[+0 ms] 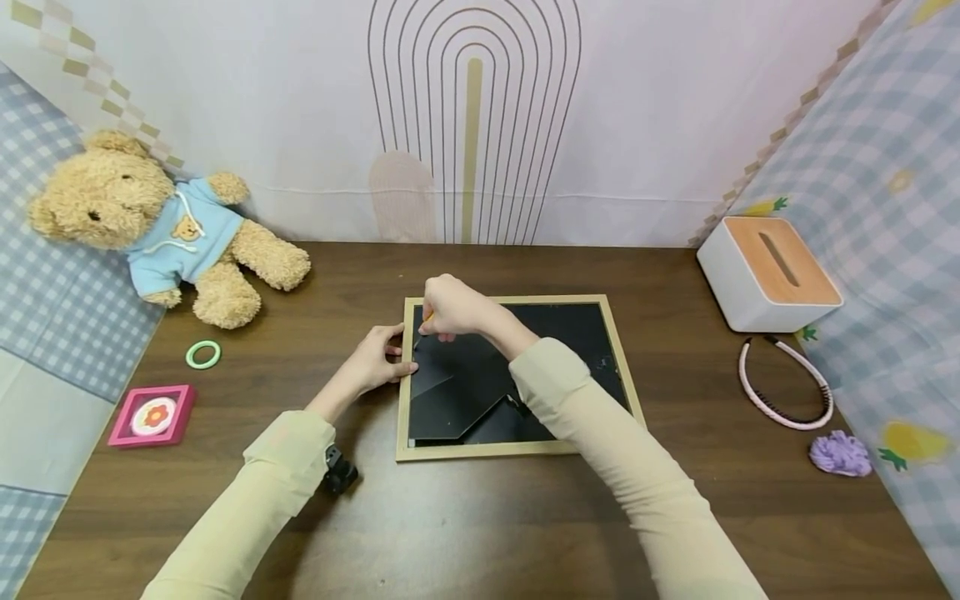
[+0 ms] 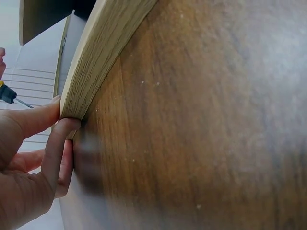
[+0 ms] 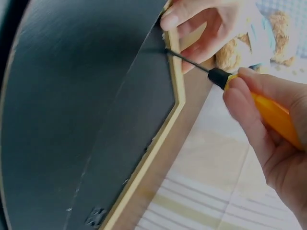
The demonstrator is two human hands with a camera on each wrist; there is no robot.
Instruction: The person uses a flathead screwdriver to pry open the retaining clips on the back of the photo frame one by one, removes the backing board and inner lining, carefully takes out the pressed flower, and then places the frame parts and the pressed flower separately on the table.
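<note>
A picture frame (image 1: 487,452) with a pale wood rim lies on the table, its black back facing up. A black stand flap (image 1: 450,412) is attached across that back. My left hand (image 1: 372,360) grips the left rim, thumb over the top and fingers against the outer side, as the left wrist view shows up close. In my right hand (image 1: 456,308) is a screwdriver (image 3: 276,115) with a yellow-orange handle and black collar, held between thumb and fingers. Its thin metal shaft slants down to the inner edge of the left rim, close to my left thumb.
Left of the frame are a teddy bear (image 1: 183,229) in a blue hoodie, a green ring (image 1: 203,345) and a pink box (image 1: 180,417). A tissue box (image 1: 738,283), a headband (image 1: 780,417) and a purple scrunchie (image 1: 840,454) lie at the right. Curtains border the table.
</note>
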